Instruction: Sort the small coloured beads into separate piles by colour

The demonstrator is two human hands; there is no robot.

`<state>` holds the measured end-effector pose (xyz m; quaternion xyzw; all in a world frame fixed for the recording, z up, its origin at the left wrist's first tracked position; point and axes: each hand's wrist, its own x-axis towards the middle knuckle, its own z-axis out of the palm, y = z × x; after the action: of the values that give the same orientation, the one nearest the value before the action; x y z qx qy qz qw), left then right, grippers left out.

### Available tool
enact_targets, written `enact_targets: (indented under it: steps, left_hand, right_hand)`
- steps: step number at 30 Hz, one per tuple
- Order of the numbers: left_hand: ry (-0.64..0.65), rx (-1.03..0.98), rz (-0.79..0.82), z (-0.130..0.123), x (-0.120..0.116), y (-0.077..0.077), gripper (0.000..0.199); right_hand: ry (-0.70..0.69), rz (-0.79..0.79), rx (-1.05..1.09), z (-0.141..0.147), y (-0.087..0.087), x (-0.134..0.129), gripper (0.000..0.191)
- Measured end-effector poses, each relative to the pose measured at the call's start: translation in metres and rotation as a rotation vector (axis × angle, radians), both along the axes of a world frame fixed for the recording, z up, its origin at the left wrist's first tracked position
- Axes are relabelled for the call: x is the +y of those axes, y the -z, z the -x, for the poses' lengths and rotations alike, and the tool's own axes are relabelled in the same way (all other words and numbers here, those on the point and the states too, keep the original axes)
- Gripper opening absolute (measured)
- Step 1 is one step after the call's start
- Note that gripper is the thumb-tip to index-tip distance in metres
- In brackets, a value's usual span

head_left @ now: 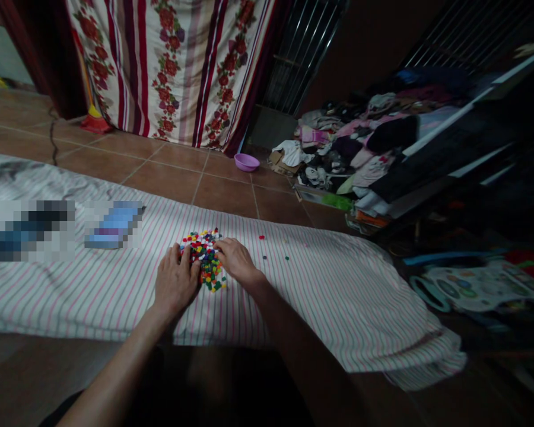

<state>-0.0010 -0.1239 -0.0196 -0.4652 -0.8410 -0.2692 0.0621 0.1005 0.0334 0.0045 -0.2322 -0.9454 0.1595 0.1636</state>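
Note:
A heap of small colourful square pieces (211, 270), in red, green, yellow, white, orange and dark blue, lies on a striped cloth (320, 296). My left hand (177, 279) rests at the heap's left side, fingers apart and fingertips against the pieces. From the right, my right hand (237, 260) reaches over the heap's edge with its fingers bent loosely and the tips touching pieces. No piece is visibly gripped by either hand. A few strays lie off to the right, among them a red piece (261, 237) and a green piece (287, 258).
Left on the cloth lie a blurred-out phone-like object (115, 224) and another pixelated item (26, 231). Beyond, a purple basin (247, 162) and a red broom (95, 121) stand on the tiled floor by a floral curtain (169, 71). Clothes (356, 136) are piled at the right.

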Motion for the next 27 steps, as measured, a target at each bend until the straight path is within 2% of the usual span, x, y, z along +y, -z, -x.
enact_targets:
  steps: [8, 14, 17, 20, 23, 27]
  left_hand:
    - [-0.008, -0.014, -0.01, -0.003, 0.003, -0.001, 0.048]
    - [-0.018, -0.007, 0.029, -0.004, 0.004, -0.004, 0.049]
    - [-0.02, 0.0, 0.049, -0.005, 0.004, -0.005, 0.05]
    - [-0.034, 0.007, 0.07, -0.005, 0.004, -0.005, 0.052]
    - [-0.061, 0.01, 0.11, -0.006, 0.004, -0.007, 0.054]
    - [-0.024, 0.022, 0.157, -0.005, 0.004, -0.009, 0.053]
  right_hand:
    - [-0.009, -0.002, 0.036, -0.003, -0.001, -0.006, 0.019]
    - [0.104, -0.003, 0.156, -0.045, 0.004, 0.003, 0.018]
    - [0.248, -0.011, 0.22, -0.08, 0.005, 0.018, 0.021]
    - [0.476, -0.011, 0.223, -0.119, 0.005, 0.04, 0.023]
    - [0.699, -0.026, 0.118, -0.153, 0.005, 0.062, 0.024]
    - [0.845, -0.033, -0.002, -0.181, 0.008, 0.081, 0.027]
